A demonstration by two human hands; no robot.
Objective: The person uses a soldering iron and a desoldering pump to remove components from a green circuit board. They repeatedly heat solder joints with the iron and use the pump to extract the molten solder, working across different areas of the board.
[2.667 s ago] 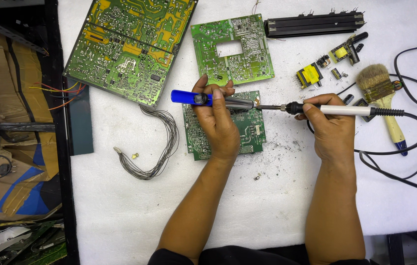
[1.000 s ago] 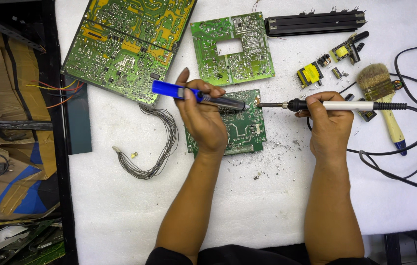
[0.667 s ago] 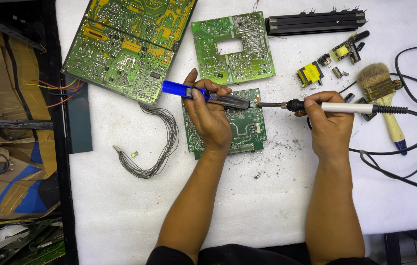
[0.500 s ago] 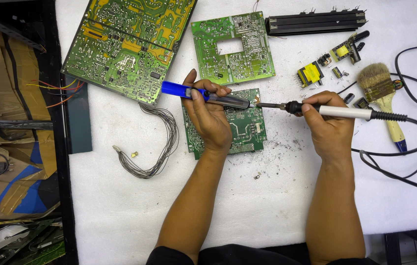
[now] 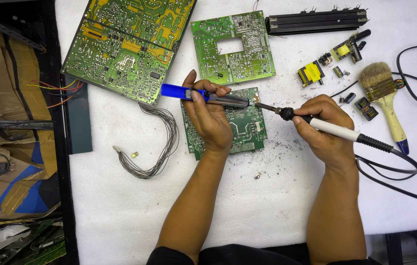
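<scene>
White cloth-covered table (image 5: 120, 216) under even light, black shelf frame (image 5: 56, 147) well left of the left hand, holding torn cardboard (image 5: 7, 98), dark floor past the right wrist.

We look straight down from head height onto the white worktable (image 5: 120, 216). We sit close. Our forearms enter from the near edge.

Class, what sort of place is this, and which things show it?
Probably an electronics repair bench: bare green circuit boards, a corded soldering iron in the right hand, and loose removed components on white padding.
</scene>
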